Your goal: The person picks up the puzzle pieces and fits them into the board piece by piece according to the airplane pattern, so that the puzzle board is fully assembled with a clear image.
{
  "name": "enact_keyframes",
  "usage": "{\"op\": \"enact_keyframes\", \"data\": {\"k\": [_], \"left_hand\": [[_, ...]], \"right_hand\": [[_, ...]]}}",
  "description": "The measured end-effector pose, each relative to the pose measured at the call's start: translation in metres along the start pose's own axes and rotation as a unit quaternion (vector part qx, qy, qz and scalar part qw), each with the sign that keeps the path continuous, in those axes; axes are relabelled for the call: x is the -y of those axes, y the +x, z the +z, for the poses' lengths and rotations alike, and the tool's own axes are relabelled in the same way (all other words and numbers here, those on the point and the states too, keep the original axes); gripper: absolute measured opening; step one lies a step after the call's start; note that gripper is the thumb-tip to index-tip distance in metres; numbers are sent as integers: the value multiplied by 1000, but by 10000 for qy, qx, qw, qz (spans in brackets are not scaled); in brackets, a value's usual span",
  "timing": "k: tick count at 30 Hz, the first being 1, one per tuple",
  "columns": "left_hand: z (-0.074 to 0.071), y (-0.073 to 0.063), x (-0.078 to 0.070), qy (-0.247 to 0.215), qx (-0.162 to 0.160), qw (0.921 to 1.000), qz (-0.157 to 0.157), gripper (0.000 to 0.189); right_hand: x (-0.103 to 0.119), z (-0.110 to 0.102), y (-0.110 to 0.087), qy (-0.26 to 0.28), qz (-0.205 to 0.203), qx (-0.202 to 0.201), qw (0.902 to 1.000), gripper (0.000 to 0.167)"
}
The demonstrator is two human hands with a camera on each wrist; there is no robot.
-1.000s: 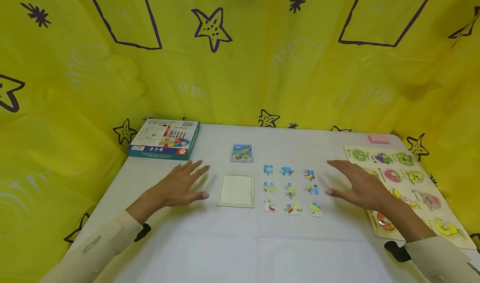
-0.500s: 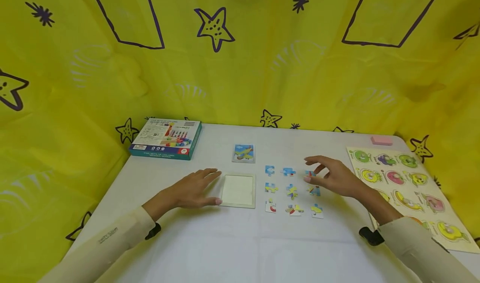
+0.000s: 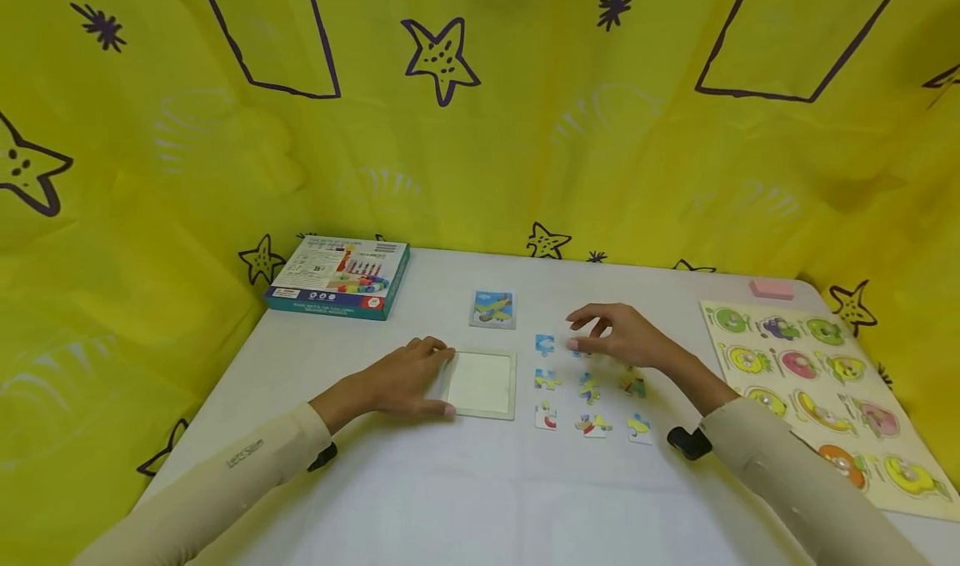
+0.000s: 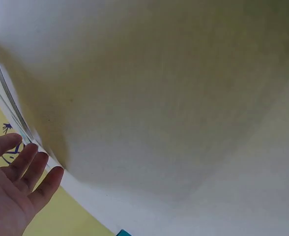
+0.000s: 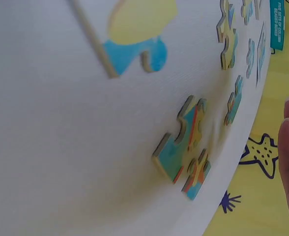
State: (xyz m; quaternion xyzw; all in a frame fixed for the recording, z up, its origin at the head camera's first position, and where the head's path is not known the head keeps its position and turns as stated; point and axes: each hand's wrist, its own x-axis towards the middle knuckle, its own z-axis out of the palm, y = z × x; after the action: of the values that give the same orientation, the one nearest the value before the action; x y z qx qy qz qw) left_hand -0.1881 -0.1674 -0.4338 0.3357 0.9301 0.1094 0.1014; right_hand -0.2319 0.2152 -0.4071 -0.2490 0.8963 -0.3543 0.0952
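Over the back row of puzzle pcs (image 3: 546,344), R hand (image 3: 626,333) is poised, thumb & fingers slightly apart, nothing seen btwn; top-mid pc (image 5: 236,97) is partly hidden under the thumb tip, long axis along the row, R hand nearer. Frame (image 3: 513,383) is apparently touched at L edge by L hand (image 3: 405,380), thumb spread wide.
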Motion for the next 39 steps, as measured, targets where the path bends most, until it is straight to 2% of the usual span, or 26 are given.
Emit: {"op": "enact_keyframes", "data": {"k": [6, 18, 32, 39], "left_hand": [[1, 5, -1, 242, 98, 9996, -138, 101], [2, 8, -2, 444, 77, 9989, -148, 103], [3, 8, -3, 492, 107, 9984, -239, 106], [4, 10, -2, 568, 86, 9981, -231, 107]], "right_hand": [[0, 4, 16, -90, 94, 200, 9997, 47], [-5, 13, 39, -201, 109, 467, 9986, 41], [-1, 26, 50, -532, 693, 557, 9946, 38], [3, 30, 55, -690, 1191, 573, 9888, 39]]}}
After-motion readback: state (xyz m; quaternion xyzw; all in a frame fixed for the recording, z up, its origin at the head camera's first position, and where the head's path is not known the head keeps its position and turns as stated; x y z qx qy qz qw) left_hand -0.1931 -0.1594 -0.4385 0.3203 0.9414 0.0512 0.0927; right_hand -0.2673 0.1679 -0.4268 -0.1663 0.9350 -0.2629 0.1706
